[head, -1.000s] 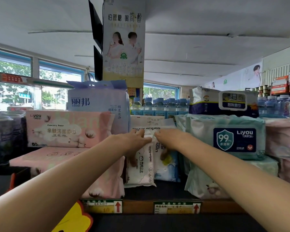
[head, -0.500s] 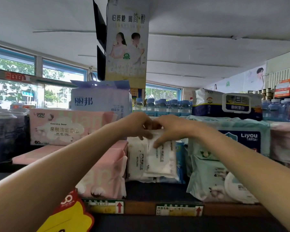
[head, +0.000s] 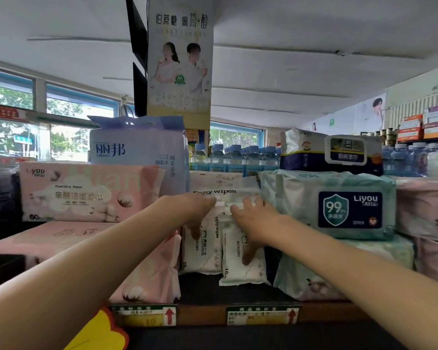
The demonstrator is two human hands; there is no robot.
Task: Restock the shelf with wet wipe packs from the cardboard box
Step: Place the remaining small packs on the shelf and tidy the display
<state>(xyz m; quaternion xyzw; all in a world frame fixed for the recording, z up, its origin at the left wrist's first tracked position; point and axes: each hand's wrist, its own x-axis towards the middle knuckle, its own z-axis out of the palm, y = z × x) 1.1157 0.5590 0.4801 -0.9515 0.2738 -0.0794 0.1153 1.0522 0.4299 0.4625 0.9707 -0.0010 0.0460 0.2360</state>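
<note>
We've got both hands on upright baby-wipe packs: left hand pinching left pack, right hand gripping right pack w/ thumb at 6 o'clock, prob. squaring them in the slot.

two hands, two upright wipe packs

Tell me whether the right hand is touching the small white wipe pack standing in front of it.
Touching. The head view shows the right hand over the top of the front white pack, with its thumb pressed against the pack's face.
</note>
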